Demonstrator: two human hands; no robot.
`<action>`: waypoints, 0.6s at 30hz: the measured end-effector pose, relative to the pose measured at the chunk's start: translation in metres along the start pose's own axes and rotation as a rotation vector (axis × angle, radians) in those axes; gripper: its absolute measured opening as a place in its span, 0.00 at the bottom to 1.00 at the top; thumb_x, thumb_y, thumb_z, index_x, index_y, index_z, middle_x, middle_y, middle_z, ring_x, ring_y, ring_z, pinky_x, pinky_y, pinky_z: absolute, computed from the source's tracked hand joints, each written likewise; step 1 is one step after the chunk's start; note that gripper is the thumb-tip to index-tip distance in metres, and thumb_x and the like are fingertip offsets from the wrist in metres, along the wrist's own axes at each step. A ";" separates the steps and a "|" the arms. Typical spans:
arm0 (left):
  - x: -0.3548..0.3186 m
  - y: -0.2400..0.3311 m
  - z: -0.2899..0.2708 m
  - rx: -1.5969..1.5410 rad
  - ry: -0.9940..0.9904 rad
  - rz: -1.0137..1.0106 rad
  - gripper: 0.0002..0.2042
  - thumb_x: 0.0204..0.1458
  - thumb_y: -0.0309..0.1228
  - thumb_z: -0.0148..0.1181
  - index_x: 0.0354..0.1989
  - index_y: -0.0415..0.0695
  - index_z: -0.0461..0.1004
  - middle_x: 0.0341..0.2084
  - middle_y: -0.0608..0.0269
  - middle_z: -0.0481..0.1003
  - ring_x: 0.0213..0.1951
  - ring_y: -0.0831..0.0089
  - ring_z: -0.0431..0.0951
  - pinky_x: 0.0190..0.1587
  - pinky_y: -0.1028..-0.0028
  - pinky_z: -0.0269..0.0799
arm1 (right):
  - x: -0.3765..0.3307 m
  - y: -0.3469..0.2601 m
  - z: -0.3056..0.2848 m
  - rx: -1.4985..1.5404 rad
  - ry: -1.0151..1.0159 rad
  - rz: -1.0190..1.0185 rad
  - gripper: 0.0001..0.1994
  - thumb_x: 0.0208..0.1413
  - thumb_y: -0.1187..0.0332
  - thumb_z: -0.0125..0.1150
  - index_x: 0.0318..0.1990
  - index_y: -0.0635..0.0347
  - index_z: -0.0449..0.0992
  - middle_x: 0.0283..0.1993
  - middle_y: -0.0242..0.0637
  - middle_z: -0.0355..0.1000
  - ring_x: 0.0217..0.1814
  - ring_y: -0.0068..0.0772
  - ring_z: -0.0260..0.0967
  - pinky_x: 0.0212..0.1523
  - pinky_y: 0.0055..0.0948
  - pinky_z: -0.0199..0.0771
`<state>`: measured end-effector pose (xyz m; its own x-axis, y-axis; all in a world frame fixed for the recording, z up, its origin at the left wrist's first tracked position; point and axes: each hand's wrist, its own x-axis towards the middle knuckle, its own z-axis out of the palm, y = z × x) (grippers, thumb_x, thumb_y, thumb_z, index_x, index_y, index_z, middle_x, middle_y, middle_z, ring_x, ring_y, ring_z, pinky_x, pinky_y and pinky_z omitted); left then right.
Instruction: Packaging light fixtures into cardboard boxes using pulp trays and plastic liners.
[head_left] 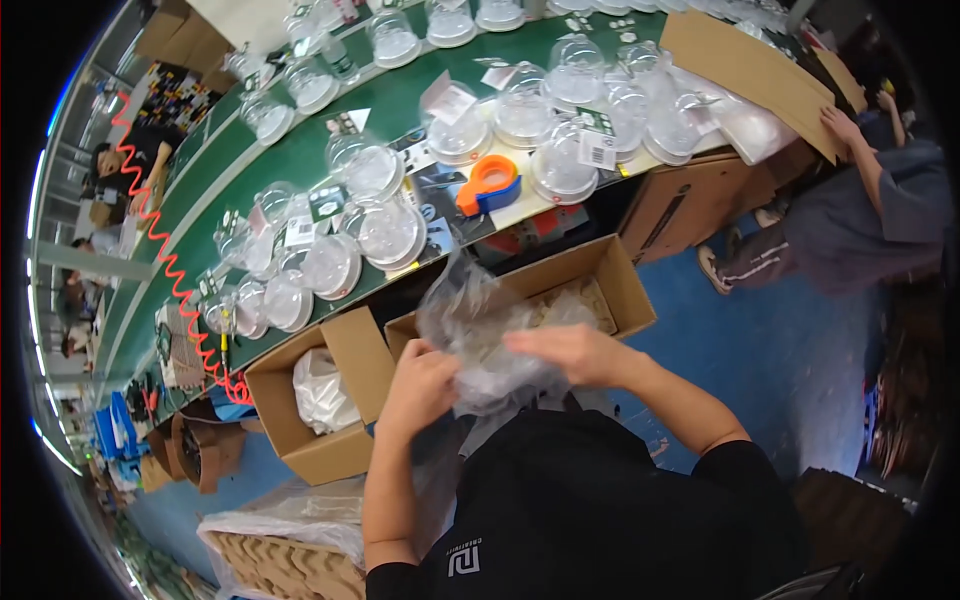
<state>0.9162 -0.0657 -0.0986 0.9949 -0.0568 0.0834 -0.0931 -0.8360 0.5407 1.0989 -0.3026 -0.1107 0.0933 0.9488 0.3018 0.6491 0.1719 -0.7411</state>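
A crumpled clear plastic bag (pixel 480 340) is spread in front of my body, above an open cardboard box (pixel 632 290). My left hand (pixel 425 385) is closed, its fingers gripping the bag's left edge. On the other side, my right hand (pixel 575 352) lies with its fingers stretched out flat toward the left, against the bag. Whether anything is inside the bag is hard to make out through its folds. Brownish contents show dimly in the box behind it.
A second open box (pixel 310 455) at the left holds a white plastic bag (pixel 322 390). Clear domed containers (pixel 385 235) crowd the green bench (pixel 290 165), beside an orange and blue tape dispenser (pixel 490 187). A red coiled hose (pixel 165 245) hangs left. Another person (pixel 850 215) stands right, holding cardboard (pixel 750 75).
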 end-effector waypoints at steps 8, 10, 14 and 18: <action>-0.011 -0.032 -0.028 0.111 -0.116 -0.390 0.25 0.35 0.50 0.76 0.20 0.44 0.69 0.15 0.60 0.72 0.22 0.54 0.74 0.28 0.60 0.69 | -0.061 0.056 -0.071 -0.524 0.185 0.218 0.08 0.57 0.62 0.62 0.31 0.54 0.75 0.28 0.31 0.75 0.31 0.39 0.76 0.28 0.35 0.74; -0.018 -0.056 -0.032 0.142 -0.143 -0.438 0.21 0.40 0.47 0.74 0.22 0.42 0.72 0.18 0.58 0.75 0.25 0.54 0.77 0.30 0.59 0.71 | -0.060 0.064 -0.090 -0.557 0.179 0.265 0.12 0.56 0.58 0.63 0.27 0.54 0.72 0.25 0.32 0.72 0.29 0.39 0.74 0.27 0.36 0.72; -0.029 -0.098 -0.032 0.107 -0.158 -0.541 0.14 0.44 0.41 0.70 0.28 0.44 0.78 0.22 0.55 0.78 0.29 0.53 0.79 0.33 0.59 0.73 | -0.069 0.105 -0.115 -0.689 -0.096 0.539 0.16 0.57 0.50 0.60 0.30 0.53 0.76 0.29 0.35 0.77 0.32 0.45 0.76 0.32 0.42 0.73; -0.033 -0.144 0.005 0.321 0.037 -0.447 0.14 0.42 0.39 0.71 0.29 0.42 0.77 0.21 0.53 0.77 0.29 0.50 0.79 0.32 0.58 0.72 | -0.071 0.160 -0.094 -0.608 -0.181 0.559 0.13 0.56 0.54 0.62 0.36 0.53 0.76 0.37 0.36 0.78 0.40 0.41 0.76 0.35 0.39 0.74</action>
<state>0.8970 0.0543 -0.1834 0.9321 0.3567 -0.0634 0.3609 -0.8989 0.2484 1.2671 -0.3677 -0.1939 0.4329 0.8885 -0.1522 0.8416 -0.4588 -0.2850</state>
